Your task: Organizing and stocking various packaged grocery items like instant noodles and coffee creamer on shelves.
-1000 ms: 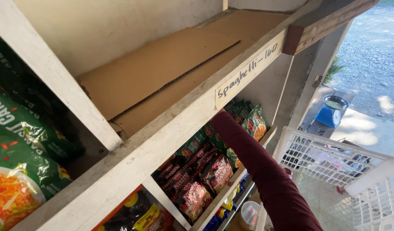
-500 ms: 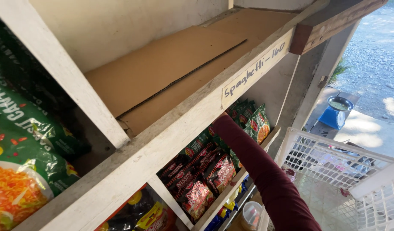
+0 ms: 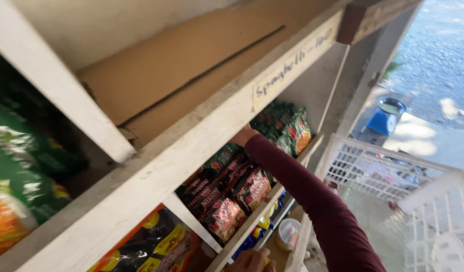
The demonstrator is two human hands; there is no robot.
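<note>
Our right hand reaches behind the shelf board toward green noodle packets; its grip is hidden. Our left hand, low by red noodle packets, shows too little to judge. A white basket stands right.

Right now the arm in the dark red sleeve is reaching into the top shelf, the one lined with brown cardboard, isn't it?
Not quite. In the head view the arm in the dark red sleeve reaches under that cardboard-lined shelf, into the compartment below, among the dark red snack packets and green packets. The hand itself is mostly hidden behind the shelf board.
</note>
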